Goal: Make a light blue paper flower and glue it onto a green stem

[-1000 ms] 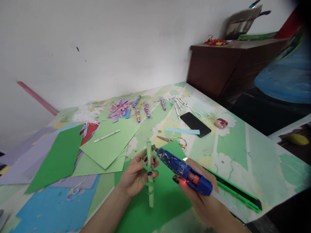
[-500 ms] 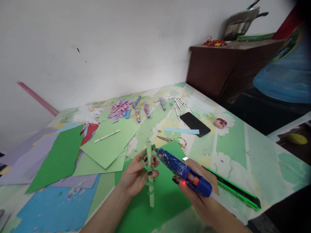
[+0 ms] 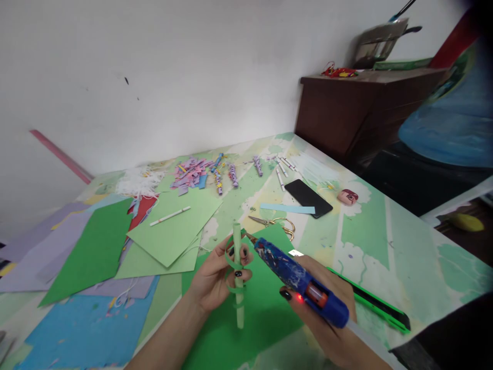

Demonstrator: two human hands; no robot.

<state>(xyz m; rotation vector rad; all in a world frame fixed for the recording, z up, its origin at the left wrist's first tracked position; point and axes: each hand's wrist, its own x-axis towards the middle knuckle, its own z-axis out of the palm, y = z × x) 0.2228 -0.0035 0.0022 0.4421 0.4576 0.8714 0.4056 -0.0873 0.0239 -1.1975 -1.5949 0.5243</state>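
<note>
Upright in my left hand (image 3: 215, 277) is a light green paper tube (image 3: 239, 303), pinched between the fingers. A darker green paper strip (image 3: 231, 259) coils loosely around it. My right hand (image 3: 323, 313) wraps around a blue hot glue gun (image 3: 296, 272) with a red light glowing on its side and a glue stick leaving its back. The gun's nozzle points at the strip's upper end beside the tube; whether they touch I cannot tell. Beneath both hands lies a dark green paper sheet (image 3: 265, 318).
Gold-handled scissors (image 3: 273, 222), a black phone (image 3: 308, 198) with a light blue strip (image 3: 287, 208) across it, and a green utility knife (image 3: 373, 300) lie around the hands. Light green sheets (image 3: 173, 226) and blue paper (image 3: 92, 329) spread left. Paper scraps (image 3: 190, 173) and wrapped tubes sit farther back.
The glue gun and my right hand have shifted slightly right and down, drawing the nozzle a little away from the tube. My left hand keeps the tube nearly still.
</note>
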